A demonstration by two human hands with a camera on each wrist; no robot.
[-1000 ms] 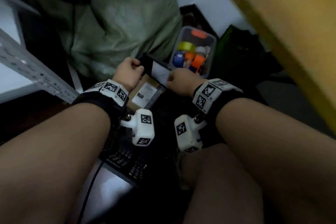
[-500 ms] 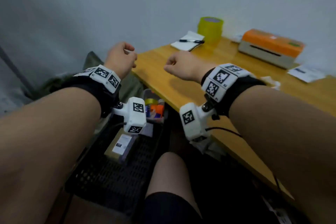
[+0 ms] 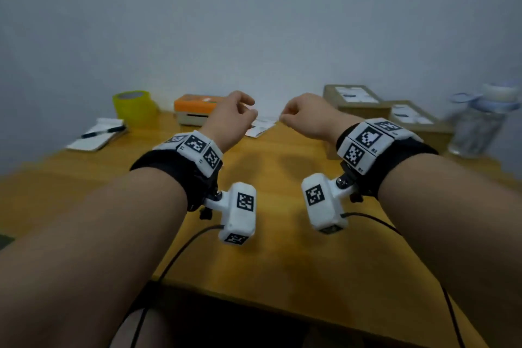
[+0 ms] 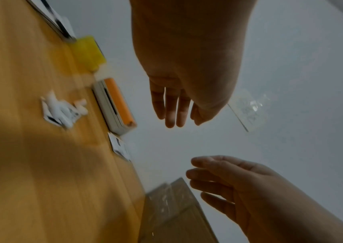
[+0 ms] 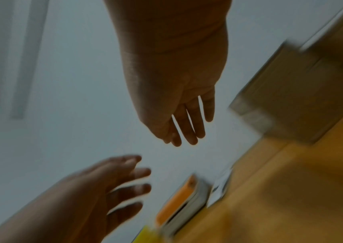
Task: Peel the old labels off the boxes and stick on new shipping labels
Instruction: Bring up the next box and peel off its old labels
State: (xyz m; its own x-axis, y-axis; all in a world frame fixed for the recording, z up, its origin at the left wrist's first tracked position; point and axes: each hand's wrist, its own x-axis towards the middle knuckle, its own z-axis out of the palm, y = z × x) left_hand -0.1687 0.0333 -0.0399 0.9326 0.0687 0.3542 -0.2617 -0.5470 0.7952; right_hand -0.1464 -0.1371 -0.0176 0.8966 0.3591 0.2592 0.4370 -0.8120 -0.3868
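Observation:
Both hands hover above the wooden table (image 3: 276, 234) and hold nothing. My left hand (image 3: 240, 110) and right hand (image 3: 293, 116) are a short gap apart, fingers relaxed. The wrist views show the left hand's fingers (image 4: 172, 113) and the right hand's fingers (image 5: 189, 129) fairly straight and bare. Two cardboard boxes (image 3: 356, 102) (image 3: 415, 118) with white labels on top stand at the back right, beyond the right hand. An orange-topped label printer (image 3: 195, 109) stands behind the left hand. Loose white labels (image 3: 261, 126) lie on the table between the hands.
A yellow tape roll (image 3: 134, 106) and a notepad with a pen (image 3: 97, 135) sit at the back left. A clear water bottle (image 3: 477, 124) stands at the far right. Crumpled label scraps (image 4: 62, 111) lie before the printer. A grey wall backs the table.
The view has swung up from the floor beside the table to the tabletop. Both hands let go of the box down there, rose over the table, and their fists have loosened.

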